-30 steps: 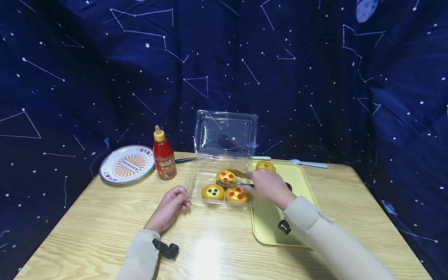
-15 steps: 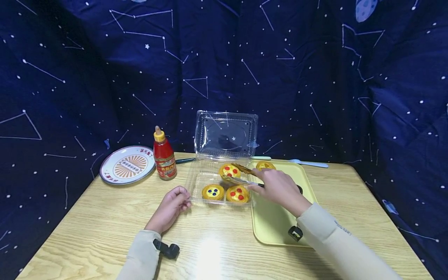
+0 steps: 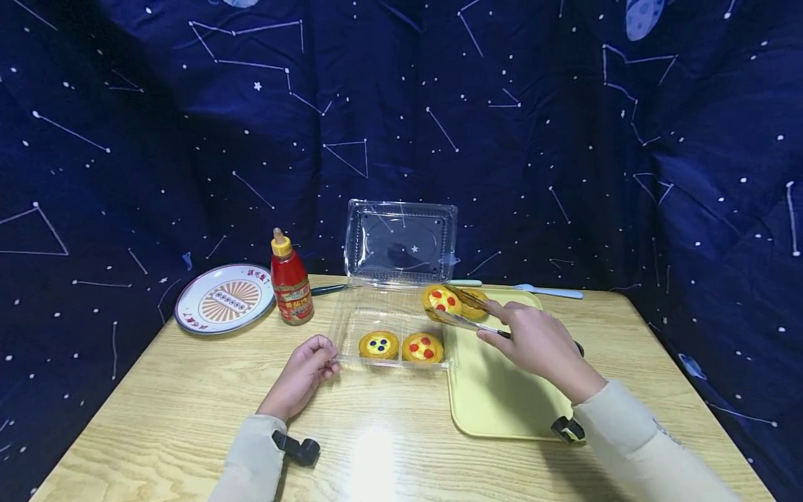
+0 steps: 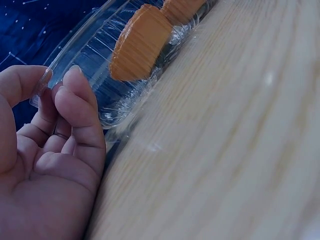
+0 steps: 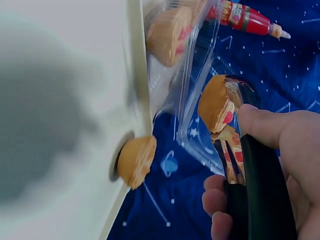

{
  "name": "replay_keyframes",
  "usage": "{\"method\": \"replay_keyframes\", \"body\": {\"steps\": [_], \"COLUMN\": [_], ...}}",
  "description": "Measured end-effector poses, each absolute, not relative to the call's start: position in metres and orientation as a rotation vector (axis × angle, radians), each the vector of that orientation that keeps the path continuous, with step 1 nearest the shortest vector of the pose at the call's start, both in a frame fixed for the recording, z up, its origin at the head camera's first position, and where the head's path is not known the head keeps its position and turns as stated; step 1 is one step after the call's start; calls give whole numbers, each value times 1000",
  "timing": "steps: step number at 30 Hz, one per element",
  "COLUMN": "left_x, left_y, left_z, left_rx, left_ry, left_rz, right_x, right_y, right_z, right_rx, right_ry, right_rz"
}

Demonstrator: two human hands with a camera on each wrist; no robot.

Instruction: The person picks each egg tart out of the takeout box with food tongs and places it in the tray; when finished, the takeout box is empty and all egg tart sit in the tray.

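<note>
My right hand [image 3: 533, 341] grips black-handled tongs [image 5: 267, 195]. Between the tongs' ends is an egg tart with red dots [image 3: 442, 301], raised above the right rim of a clear plastic box [image 3: 364, 314]. With thumb and fingers, my left hand [image 3: 304, 373] pinches the box's near left corner; the left wrist view shows the rim [image 4: 42, 90] between them. Inside the box's front row sit a blue-dotted tart [image 3: 378, 345] and another red-dotted tart [image 3: 423, 348]. One more tart [image 5: 136, 161] stands on the yellow tray [image 3: 495, 411], partly hidden in the head view by the held one.
The box's lid [image 3: 401, 240] stands up behind it. A red sauce bottle [image 3: 292, 286] and a patterned plate [image 3: 226, 298] are at the left. Along the back lie a light blue fork [image 3: 552, 292], a pale green handle [image 3: 465, 283] and a dark green handle [image 3: 329, 288].
My right hand has lifted the red-dotted tart with the tongs from the box's back row and carried it rightwards. The left hand has kept its hold on the box.
</note>
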State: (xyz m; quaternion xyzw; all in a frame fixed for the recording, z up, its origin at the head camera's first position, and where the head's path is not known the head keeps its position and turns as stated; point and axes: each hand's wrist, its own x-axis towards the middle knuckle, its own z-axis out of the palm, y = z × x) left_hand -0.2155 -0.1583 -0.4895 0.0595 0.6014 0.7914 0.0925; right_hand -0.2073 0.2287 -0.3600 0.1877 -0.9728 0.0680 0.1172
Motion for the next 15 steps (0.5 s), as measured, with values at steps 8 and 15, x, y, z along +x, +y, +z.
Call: {"method": "replay_keyframes", "body": {"steps": [8, 15], "left_x": [-216, -216], "left_y": [-159, -159], "left_z": [-491, -491], "left_rx": [190, 178], "left_ry": [1795, 1803], "left_rz": [2334, 2337], "right_x": [-199, -198], "right_y": [260, 284], "right_z": [-359, -365], "right_rx": [480, 402], "right_ry": [-2828, -2858], "right_rz": [215, 243]}}
